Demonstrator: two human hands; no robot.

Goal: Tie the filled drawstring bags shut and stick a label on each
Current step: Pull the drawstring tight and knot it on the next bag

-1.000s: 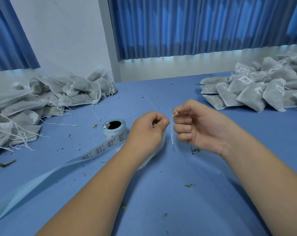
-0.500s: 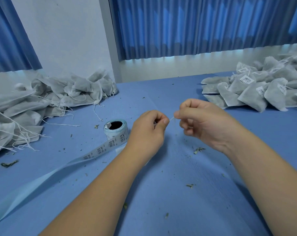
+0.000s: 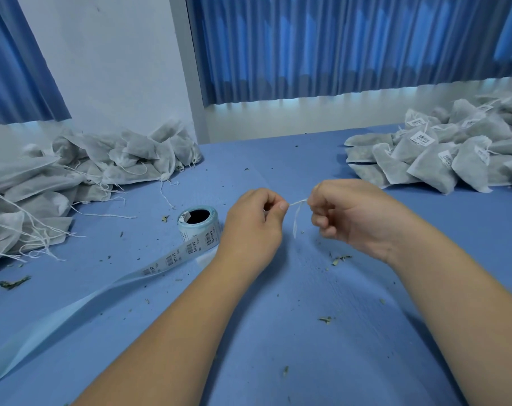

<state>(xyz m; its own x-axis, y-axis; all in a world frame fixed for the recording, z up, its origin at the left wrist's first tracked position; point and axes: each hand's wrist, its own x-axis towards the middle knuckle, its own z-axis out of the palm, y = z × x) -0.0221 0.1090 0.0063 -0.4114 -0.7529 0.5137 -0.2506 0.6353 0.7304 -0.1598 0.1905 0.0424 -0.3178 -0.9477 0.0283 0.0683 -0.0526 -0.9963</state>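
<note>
Over a littered blue table (image 3: 278, 332) by blue curtains (image 3: 336, 45), 2 hands (image 3: 250, 227) (image 3: 354, 218) pinch a white drawstring (image 3: 298, 203).

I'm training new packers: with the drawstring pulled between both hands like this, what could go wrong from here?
The thin drawstring is stretched taut between the pinching left hand and right hand; a hard tug might snap it or slip it free. The label roll stands close beside the left wrist, its strip trailing alongside the forearm; a sweep of that arm could knock or crease it.
</note>
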